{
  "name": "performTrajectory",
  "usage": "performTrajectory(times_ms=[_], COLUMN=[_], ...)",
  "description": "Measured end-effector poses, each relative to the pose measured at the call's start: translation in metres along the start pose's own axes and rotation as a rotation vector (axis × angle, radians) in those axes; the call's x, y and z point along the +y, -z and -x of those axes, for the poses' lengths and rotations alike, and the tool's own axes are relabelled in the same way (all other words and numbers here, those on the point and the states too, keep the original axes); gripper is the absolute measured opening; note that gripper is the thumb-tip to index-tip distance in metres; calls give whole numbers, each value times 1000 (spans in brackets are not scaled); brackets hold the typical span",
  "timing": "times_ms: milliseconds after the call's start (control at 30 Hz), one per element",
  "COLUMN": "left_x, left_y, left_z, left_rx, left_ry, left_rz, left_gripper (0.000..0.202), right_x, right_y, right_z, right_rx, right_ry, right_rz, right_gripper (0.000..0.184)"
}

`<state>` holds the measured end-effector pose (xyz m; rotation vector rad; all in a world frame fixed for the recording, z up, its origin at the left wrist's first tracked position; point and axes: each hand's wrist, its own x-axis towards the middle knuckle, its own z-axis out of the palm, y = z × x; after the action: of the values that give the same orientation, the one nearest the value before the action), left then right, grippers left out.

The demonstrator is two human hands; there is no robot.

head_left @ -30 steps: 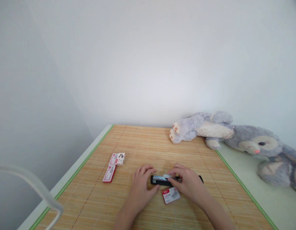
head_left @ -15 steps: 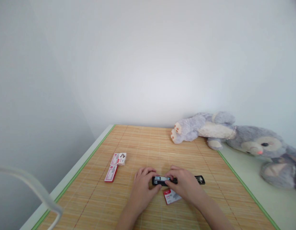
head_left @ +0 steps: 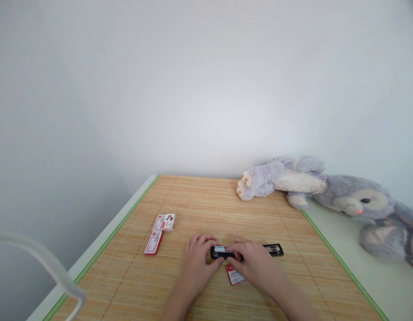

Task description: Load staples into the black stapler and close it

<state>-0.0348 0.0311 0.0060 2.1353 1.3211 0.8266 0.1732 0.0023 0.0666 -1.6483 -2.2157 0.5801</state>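
A black stapler (head_left: 218, 253) lies opened out flat on the mat, with bare metal showing at both ends. My left hand (head_left: 198, 263) holds its left end between thumb and fingers. Over the middle of the stapler, my right hand (head_left: 256, 263) has its thumb and fingers closed on the metal channel; whether a strip of staples is between them is hidden. Partly under the right hand lies a red and white box (head_left: 234, 275), just on the near side of the stapler.
Several small red and white boxes (head_left: 153, 242) sit together to the left on the bamboo mat (head_left: 199, 200). A grey plush toy (head_left: 300, 183) lies along the back right. A white curved cable or arm (head_left: 42, 256) crosses the lower left, before the wall.
My right hand has shifted slightly left along the stapler, its fingers now covering more of the metal channel. The left hand keeps its hold. The whole view has drifted a little.
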Motion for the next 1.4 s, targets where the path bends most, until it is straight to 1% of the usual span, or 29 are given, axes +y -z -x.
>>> performTrajectory(times_ms=[67,100,133,200,267,300,333,367,433,467,500,567,667,733,800,867,933,1000,1133,1233,1300,1333,1400], left_x=[0,0,0,-1,-1,-2,-2,-2,-3,-3,-2,-1,2,4,6,8,8,9,6,5,10,14,30], left_y=[1,1,1,1,1,1,1,1,1,0,0,-1,-1,-1,-1,0,0,0,-1,0,0,1,0], left_z=[0,0,0,0,0,0,0,-1,-1,-2,-2,-1,0,1,1,1,1,1,2,4,6,7,11], left_rx=[-9,-11,-13,-13,-13,-15,-17,-17,-15,-14,-13,-15,-20,-19,-20,-25,-26,-23,-25,19,33,12,-96], left_ry=[-1,0,0,-1,-3,-4,-4,-3,4,7,10,14,12,9,11,16,21,20,4,5,-7,-30,-112], left_rz=[1,1,3,6,6,5,4,3,3,3,3,5,8,9,10,10,11,15,18,37,69,90,129], left_gripper=[33,33,32,31,30,31,31,31,31,31,31,31,30,30,30,30,29,29,30,36,43,48,60], right_x=[-1,2,9,29,55,69,81,92,107,110,111,105,83,63,43,25,12,6,8,22,36,44,58], right_y=[2,6,12,28,46,54,61,66,72,74,74,73,66,58,47,34,22,11,1,0,1,1,2], right_z=[2,4,7,14,24,30,35,40,49,51,52,51,38,25,10,-2,-11,-15,-15,-14,-13,-12,-10], right_rx=[-6,7,32,111,167,175,160,129,37,0,-22,-12,55,78,81,55,30,26,40,89,142,165,198], right_ry=[23,35,46,49,11,-18,-39,-64,-113,-137,-156,-149,-37,43,101,153,172,160,141,94,25,-13,-73], right_rz=[-19,-24,-27,-12,19,34,37,26,-23,-60,-108,-238,-445,-509,-527,-495,-428,-366,-333,-355,-378,-390,-408], right_gripper=[10,9,15,35,53,61,63,60,41,31,26,27,33,31,27,21,18,20,21,20,23,25,29])
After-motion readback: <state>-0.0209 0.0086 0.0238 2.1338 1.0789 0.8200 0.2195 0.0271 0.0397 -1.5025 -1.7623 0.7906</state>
